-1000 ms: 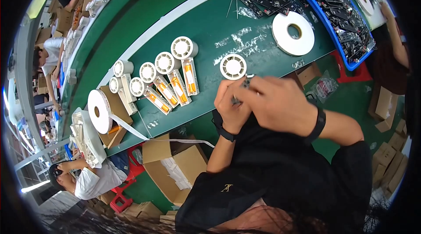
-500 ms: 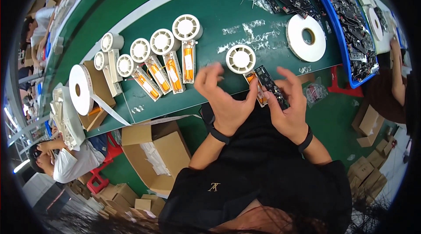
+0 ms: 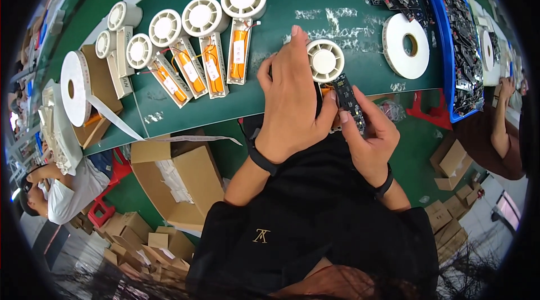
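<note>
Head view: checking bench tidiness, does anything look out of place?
A loose tape tail trails from the left tape roll off the table edge over an open carton. The fan units lie in an orderly row.

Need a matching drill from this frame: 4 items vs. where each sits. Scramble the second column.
Items:
1. circuit board strip
2. tape roll
3. blue tray
4. cardboard box

Places:
A. on the floor below the table edge
B. flat on the green table, left of the blue tray
C. in the right hand
D. far right of the table, full of dark boards

Pairs: 1-C, 2-B, 3-D, 4-A
</note>
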Demonstrator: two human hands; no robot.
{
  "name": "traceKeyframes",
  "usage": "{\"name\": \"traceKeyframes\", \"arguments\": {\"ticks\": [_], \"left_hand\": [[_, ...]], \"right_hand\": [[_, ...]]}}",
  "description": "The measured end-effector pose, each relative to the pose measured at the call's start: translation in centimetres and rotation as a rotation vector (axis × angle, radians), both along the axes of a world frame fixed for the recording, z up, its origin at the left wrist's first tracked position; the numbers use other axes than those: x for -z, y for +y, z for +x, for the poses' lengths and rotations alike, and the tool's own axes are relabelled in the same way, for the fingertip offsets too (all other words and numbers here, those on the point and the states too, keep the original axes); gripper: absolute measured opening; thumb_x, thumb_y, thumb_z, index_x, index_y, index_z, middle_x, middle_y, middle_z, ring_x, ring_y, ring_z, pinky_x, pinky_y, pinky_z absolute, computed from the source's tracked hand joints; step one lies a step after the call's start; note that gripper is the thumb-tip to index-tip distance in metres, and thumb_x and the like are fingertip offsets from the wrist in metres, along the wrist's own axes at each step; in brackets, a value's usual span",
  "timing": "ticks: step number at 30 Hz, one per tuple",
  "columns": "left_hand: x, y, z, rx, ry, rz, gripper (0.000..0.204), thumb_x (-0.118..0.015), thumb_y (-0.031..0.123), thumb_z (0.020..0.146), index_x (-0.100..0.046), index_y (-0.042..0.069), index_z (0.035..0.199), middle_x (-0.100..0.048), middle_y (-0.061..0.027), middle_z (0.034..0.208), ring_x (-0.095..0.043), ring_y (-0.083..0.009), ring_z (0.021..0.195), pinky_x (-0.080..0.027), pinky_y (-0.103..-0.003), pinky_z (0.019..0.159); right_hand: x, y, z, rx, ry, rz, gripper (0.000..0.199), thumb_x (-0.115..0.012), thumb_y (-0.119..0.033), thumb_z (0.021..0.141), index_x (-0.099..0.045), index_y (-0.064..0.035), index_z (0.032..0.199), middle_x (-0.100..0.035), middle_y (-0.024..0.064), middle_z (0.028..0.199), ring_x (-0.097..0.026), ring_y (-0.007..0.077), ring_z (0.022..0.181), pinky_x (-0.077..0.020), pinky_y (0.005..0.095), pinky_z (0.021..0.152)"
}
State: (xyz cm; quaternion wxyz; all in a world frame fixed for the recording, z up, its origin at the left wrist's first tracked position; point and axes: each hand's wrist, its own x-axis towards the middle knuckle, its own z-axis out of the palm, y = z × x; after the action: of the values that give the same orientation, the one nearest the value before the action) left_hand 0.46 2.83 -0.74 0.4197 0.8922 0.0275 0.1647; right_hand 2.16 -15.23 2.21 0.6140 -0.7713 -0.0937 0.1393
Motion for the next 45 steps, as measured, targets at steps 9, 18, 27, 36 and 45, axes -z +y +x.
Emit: {"name": "traceKeyframes", "arguments": {"ticks": [9, 18, 27, 36, 45], "left_hand": [[-0.9, 1.2, -0.6, 0.082, 0.01, -0.025, 0.117, -0.08, 0.021, 0.079, -0.01, -0.007, 0.169, -0.044, -0.0283, 0.154, -0.047, -0.0443, 0.134, -0.027, -0.055, 0.114], [-0.4, 1.7, -0.8, 0.098, 0.025, 0.038, 0.12, -0.082, 0.024, 0.074, -0.015, -0.003, 0.169, -0.045, -0.0256, 0.154, -0.044, -0.0421, 0.137, -0.026, -0.055, 0.114], [-0.6, 1.8, -0.6, 0.129, 0.057, 0.066, 0.113, -0.078, 0.028, 0.082, -0.013, -0.008, 0.168, -0.043, -0.0284, 0.159, -0.042, -0.0438, 0.14, -0.024, -0.054, 0.117], [-0.2, 1.1, -0.5, 0.056, 0.047, 0.145, 0.101, -0.075, 0.025, 0.086, -0.021, -0.01, 0.164, -0.044, -0.0281, 0.155, -0.044, -0.0429, 0.138, -0.023, -0.052, 0.117], [0.8, -0.1, -0.1, -0.06, 0.002, 0.108, 0.097, -0.073, 0.024, 0.081, -0.027, -0.003, 0.162, -0.044, -0.0259, 0.155, -0.042, -0.0431, 0.143, -0.019, -0.062, 0.121]], "right_hand": [[-1.4, 0.2, 0.8, -0.069, -0.352, -0.384, 0.046, -0.082, 0.003, 0.086, -0.074, 0.0024, 0.132, -0.065, 0.0074, 0.098, -0.061, 0.0146, 0.082, -0.0497, 0.0271, 0.068], [-0.9, 0.7, 0.4, -0.152, -0.487, -0.486, 0.048, -0.081, 0.006, 0.085, -0.075, -0.0003, 0.132, -0.058, 0.0073, 0.096, -0.057, 0.0174, 0.079, -0.0471, 0.0278, 0.068], [-2.0, 1.5, -0.4, -0.128, -0.439, -0.564, 0.048, -0.084, 0.005, 0.084, -0.076, -0.0005, 0.131, -0.059, 0.0084, 0.097, -0.057, 0.0189, 0.075, -0.0476, 0.0297, 0.064], [-1.5, 1.5, 0.4, -0.148, -0.595, -0.682, 0.051, -0.085, 0.003, 0.081, -0.076, -0.0026, 0.131, -0.059, 0.008, 0.099, -0.06, 0.0242, 0.077, -0.0496, 0.0336, 0.065], [1.7, 0.5, 1.5, -0.153, -0.597, -0.413, 0.052, -0.081, 0.003, 0.084, -0.073, -0.0029, 0.135, -0.062, 0.0117, 0.104, -0.064, 0.0243, 0.088, -0.0536, 0.0345, 0.074]]}}
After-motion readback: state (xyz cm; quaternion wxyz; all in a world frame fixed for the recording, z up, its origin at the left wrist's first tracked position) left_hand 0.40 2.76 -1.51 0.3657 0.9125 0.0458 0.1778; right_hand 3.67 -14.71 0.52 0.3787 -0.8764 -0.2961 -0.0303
